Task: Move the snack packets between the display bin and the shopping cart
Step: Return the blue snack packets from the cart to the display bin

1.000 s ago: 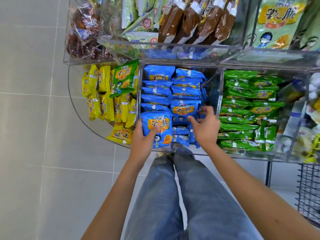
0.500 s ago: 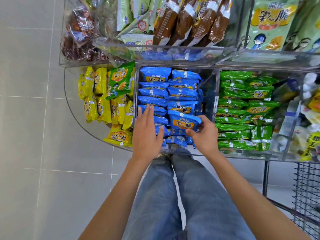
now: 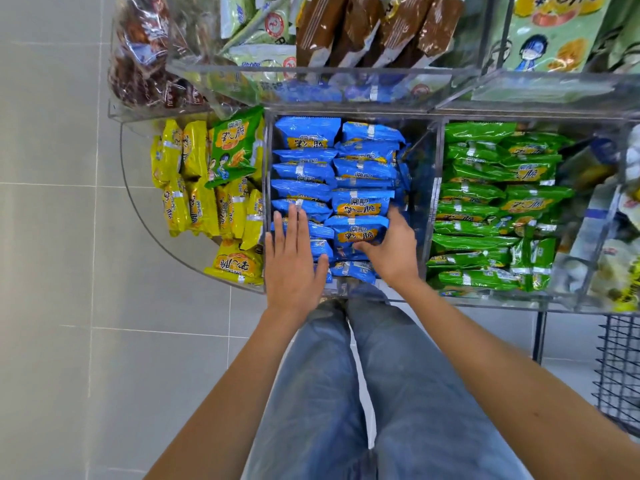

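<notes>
The blue snack packet [image 3: 358,230] lies on top of the blue packets [image 3: 304,168] stacked in the middle compartment of the clear display bin [image 3: 437,202], toward its near edge. The right hand [image 3: 391,258] is clamped on it, fingers curled round its right edge and thumb at its lower edge. At 9 o'clock of it the left hand [image 3: 292,261] lies flat on the left column, fingers straight and slightly spread. Further out, yellow packets [image 3: 194,202] fill the compartment at 9 o'clock, green packets [image 3: 485,202] the one at 3 o'clock, brown packets [image 3: 363,26] stand in the upper tier at 12 o'clock, and the black wire shopping cart [image 3: 620,368] sits at 4 o'clock, well apart from both hands.
</notes>
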`<act>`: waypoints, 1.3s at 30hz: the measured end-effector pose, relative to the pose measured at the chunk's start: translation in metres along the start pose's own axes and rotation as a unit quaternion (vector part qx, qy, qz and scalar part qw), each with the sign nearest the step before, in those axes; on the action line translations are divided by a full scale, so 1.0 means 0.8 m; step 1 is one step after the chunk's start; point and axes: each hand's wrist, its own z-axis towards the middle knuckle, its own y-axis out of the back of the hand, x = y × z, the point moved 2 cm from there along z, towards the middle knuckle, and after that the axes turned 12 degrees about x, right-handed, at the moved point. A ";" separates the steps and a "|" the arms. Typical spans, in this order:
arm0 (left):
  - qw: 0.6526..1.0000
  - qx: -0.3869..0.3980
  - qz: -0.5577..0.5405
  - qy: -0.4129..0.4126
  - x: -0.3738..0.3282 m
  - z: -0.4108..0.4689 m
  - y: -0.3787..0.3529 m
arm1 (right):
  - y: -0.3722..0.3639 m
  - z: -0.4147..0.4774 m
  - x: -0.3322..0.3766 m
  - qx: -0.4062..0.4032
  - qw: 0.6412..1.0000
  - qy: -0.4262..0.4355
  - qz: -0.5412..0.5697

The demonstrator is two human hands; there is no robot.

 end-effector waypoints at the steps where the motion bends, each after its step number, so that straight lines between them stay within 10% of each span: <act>1: 1.000 -0.001 0.000 0.002 0.000 -0.001 -0.001 | -0.005 -0.005 -0.002 -0.017 1.000 0.003 0.007; 12: 0.996 0.005 -0.082 -0.041 -0.004 -0.025 0.037 | 0.017 -0.049 0.004 0.013 0.998 -0.055 -0.009; 19: 0.938 0.092 -0.321 -0.090 0.014 -0.087 0.063 | 0.043 -0.173 0.028 -0.073 0.989 -0.052 0.117; 28: 0.926 0.242 -0.257 -0.131 0.016 -0.141 0.031 | -0.014 -0.351 -0.038 -0.171 0.910 -0.165 0.339; 39: 0.876 0.368 -0.025 -0.312 -0.249 -0.170 -0.055 | -0.022 -0.515 -0.173 -0.357 0.758 -0.293 0.461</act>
